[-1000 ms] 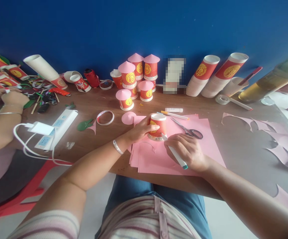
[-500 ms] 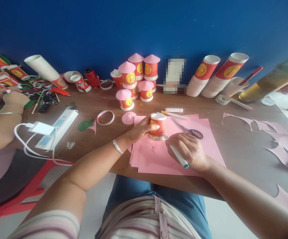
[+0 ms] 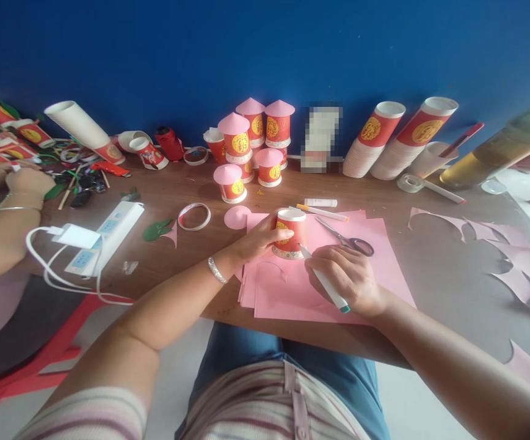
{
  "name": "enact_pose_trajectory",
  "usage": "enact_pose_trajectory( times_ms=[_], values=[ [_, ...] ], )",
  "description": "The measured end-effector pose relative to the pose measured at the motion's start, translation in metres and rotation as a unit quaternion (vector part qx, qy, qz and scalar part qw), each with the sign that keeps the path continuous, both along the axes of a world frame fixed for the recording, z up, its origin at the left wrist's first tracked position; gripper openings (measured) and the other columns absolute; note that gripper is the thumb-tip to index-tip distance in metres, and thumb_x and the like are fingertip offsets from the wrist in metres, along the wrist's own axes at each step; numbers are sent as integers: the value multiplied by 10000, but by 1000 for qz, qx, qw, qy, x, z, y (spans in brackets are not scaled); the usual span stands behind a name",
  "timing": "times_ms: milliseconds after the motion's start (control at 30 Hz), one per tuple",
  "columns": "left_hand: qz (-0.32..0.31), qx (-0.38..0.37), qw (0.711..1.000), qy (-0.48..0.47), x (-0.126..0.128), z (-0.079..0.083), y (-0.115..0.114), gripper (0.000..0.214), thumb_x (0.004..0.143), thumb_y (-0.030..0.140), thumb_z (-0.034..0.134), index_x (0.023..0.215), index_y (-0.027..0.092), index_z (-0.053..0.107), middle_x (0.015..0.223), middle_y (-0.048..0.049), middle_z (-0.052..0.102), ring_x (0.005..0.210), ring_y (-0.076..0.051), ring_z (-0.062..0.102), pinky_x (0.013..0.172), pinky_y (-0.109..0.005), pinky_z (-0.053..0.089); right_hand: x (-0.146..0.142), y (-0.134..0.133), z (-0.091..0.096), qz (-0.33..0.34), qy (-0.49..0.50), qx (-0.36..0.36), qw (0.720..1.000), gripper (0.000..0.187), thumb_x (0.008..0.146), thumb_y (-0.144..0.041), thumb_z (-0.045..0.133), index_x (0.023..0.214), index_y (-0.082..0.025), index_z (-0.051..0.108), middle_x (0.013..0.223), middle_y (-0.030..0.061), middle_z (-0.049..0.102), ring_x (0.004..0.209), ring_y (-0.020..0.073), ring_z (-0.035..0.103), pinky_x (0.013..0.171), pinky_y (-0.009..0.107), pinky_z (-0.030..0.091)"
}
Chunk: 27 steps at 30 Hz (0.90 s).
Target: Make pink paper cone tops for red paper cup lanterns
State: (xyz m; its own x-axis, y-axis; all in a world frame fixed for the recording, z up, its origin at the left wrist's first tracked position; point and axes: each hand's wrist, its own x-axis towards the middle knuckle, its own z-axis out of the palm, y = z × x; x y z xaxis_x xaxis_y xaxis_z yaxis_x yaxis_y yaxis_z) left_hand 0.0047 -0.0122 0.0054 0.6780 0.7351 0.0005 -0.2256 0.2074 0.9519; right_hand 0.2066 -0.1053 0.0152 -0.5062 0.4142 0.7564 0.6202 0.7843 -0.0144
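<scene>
My left hand point(image 3: 265, 237) is wrapped round the left side of a red paper cup point(image 3: 295, 235) with a yellow emblem and a patterned white band at its lower edge. In my right hand point(image 3: 345, 275) is a white marker point(image 3: 326, 284) with a green end, its tip at the cup's lower right side. Below them lie sheets of pink paper point(image 3: 301, 299). A pair of scissors point(image 3: 350, 239) rests on the sheets just beyond my right hand. Behind the cup are an orange-and-white marker point(image 3: 323, 212) and a white glue-stick-like tube point(image 3: 320, 202).
Red cups with pink cone tops point(image 3: 234, 125) stand at the back. Stacks of paper cups point(image 3: 366, 153) lean on the wall. On the left are a power strip point(image 3: 104, 238), a tape ring point(image 3: 194, 217) and another person's hand point(image 3: 29, 183). Pink paper scraps point(image 3: 516, 278) lie right.
The marker's green end has shifted slightly to the right and down in my right hand. My left hand and the cup stay where they were.
</scene>
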Motion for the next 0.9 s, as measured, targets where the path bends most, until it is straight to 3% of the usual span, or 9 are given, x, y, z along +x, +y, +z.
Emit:
enact_pose_trajectory(
  times_ms=[200,900],
  values=[
    [11,10,1000,1,0,-4,2,346,795,303,756,1093,186,626,1038,-74,669,931,-212,629,815,-339,517,-3,-2,4,32,-14,-16,999,198,914,-18,556,1039,-166,598,760,35,679,677,169,672,633,297,570],
    [0,16,1000,13,2,4,-3,334,825,271,699,1120,157,590,936,-67,676,874,-195,640,765,-312,501,-1,-1,-1,20,-16,-50,998,269,945,-29,461,1119,-171,610,847,68,717,751,192,702,675,320,571]
  ],
)
